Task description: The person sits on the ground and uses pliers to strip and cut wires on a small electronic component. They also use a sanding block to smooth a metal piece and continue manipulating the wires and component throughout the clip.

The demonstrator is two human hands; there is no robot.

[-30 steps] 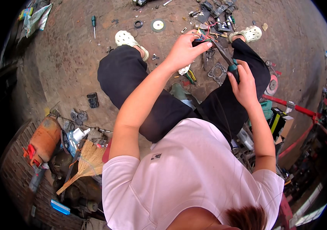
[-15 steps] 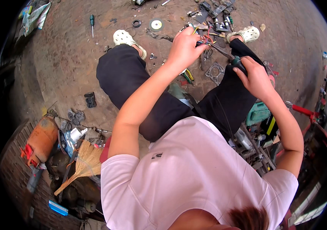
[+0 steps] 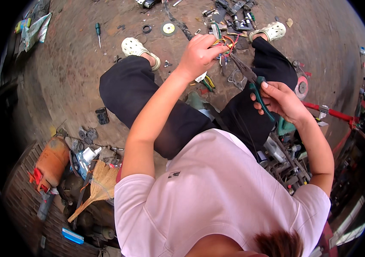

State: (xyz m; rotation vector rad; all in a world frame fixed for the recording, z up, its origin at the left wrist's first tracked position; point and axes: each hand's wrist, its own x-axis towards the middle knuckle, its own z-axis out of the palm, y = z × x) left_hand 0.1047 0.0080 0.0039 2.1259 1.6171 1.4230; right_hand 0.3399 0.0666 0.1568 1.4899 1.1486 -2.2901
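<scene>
My left hand [image 3: 197, 56] is closed around a bundle of thin coloured wires [image 3: 229, 43], red, yellow and green. The wires fan out past my fingertips, and whatever else sits in that grip is hidden. In my right hand [image 3: 283, 100] are long-nose pliers [image 3: 245, 70] with dark green handles. Their dark jaws are parted and point up and left, close to the wires; whether they touch is too small to tell. Below the wires, on the floor, lie a flat metal gasket [image 3: 236, 79] and a tool with yellow-green handles [image 3: 209, 82].
A screwdriver [image 3: 98, 35], a black ring [image 3: 147, 28] and a grinding disc [image 3: 168, 28] lie on the floor ahead. Metal parts [image 3: 238, 19] cluster beyond my hands. At left are an orange tank [image 3: 53, 160] and a straw broom [image 3: 99, 182]; a red bar [image 3: 332, 112] crosses at right.
My right hand has shifted down and its fingers have loosened, and the pliers' handles and jaws now show spread apart. My left hand has moved slightly left and down with the wires.
</scene>
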